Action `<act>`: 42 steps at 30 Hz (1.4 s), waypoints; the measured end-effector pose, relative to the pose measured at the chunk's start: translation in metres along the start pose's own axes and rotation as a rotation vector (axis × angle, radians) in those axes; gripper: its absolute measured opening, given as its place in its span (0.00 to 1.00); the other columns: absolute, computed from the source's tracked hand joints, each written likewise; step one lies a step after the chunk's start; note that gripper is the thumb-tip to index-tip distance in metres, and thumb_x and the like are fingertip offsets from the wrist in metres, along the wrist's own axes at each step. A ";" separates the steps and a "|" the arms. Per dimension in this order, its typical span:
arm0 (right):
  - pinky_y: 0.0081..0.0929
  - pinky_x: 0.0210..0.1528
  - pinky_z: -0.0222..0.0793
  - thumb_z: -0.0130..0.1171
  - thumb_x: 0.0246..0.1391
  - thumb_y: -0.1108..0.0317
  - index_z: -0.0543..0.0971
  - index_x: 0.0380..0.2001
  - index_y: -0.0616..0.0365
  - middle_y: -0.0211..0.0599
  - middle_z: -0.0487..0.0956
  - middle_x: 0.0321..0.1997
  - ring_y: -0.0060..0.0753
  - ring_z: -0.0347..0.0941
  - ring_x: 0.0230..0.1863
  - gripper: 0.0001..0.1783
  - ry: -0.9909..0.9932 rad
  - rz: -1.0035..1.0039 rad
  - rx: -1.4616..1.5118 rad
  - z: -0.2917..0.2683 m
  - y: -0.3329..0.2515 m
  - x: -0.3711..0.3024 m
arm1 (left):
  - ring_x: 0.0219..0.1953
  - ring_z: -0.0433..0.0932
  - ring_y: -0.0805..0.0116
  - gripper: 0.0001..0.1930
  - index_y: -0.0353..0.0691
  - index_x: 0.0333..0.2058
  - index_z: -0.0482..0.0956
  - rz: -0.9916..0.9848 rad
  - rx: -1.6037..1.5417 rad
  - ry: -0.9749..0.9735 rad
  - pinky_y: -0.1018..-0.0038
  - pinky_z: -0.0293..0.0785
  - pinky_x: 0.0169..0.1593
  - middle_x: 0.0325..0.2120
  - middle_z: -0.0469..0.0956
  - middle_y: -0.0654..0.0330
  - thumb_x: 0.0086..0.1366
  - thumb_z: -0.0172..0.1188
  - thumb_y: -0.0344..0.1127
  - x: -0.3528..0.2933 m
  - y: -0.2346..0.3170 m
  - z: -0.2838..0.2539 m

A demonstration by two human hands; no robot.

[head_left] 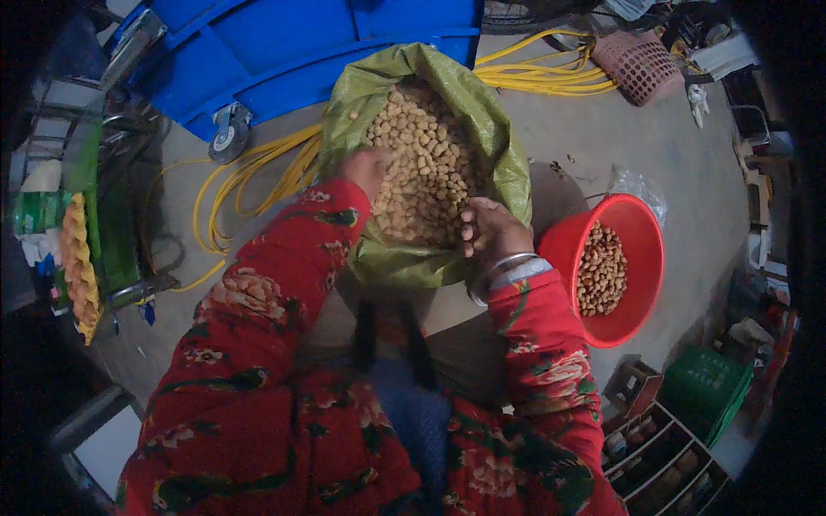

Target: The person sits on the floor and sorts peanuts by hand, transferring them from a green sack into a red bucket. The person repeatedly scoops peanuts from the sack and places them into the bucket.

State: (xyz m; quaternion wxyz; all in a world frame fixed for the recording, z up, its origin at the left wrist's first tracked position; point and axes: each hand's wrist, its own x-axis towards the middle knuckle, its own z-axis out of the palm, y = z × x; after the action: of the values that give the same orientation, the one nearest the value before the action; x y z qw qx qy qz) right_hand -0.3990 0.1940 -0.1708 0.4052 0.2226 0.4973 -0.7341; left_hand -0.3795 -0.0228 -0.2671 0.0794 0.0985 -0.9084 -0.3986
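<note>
An open green woven sack (404,265) stands in front of me, filled with unshelled peanuts (426,155). At the left side of its mouth, my left hand (368,169) reaches onto the peanuts; its fingers are blurred and partly hidden. My right hand (499,230) is at the right edge of the sack's mouth, its fingers curled in over the peanuts. What lies within those fingers is too small to make out. To the right of the sack, a red plastic bucket (641,297) leans tilted, with more peanuts (601,271) in it.
A blue metal bin (292,52) on a caster wheel (230,133) stands beyond the sack. Yellow hose (219,193) lies coiled behind it. A pink perforated basket (638,67) is at the far right. Egg trays (77,267) are at left, a slatted crate (667,460) at lower right.
</note>
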 end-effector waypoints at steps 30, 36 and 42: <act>0.16 0.06 0.49 0.43 0.38 0.73 0.64 0.30 0.60 0.33 0.66 0.18 0.21 0.56 0.10 0.10 -0.062 -0.024 -0.141 0.001 0.005 0.009 | 0.29 0.67 0.51 0.19 0.44 0.37 0.64 0.033 0.134 -0.003 0.65 0.63 0.32 0.27 0.68 0.50 0.42 0.44 0.22 0.035 0.043 0.015; 0.16 0.05 0.50 0.43 0.40 0.72 0.66 0.29 0.61 0.34 0.66 0.18 0.21 0.56 0.08 0.09 -0.049 0.037 -0.145 0.003 0.003 0.005 | 0.37 0.63 0.56 0.15 0.45 0.36 0.64 -0.042 0.455 -0.162 0.65 0.63 0.35 0.34 0.64 0.56 0.45 0.47 0.30 0.035 0.060 0.040; 0.17 0.05 0.50 0.42 0.40 0.73 0.66 0.29 0.61 0.34 0.66 0.18 0.22 0.56 0.07 0.09 -0.067 0.057 -0.138 0.004 0.002 0.006 | 0.30 0.67 0.53 0.16 0.41 0.35 0.62 -0.044 0.447 -0.312 0.65 0.64 0.32 0.27 0.67 0.51 0.45 0.51 0.33 0.035 0.037 0.048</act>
State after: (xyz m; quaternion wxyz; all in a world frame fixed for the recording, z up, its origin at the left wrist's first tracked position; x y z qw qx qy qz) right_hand -0.4002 0.1877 -0.1746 0.4567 0.1833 0.5264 -0.6933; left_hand -0.4280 0.0274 -0.2693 -0.0940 0.0707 -0.9726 -0.2003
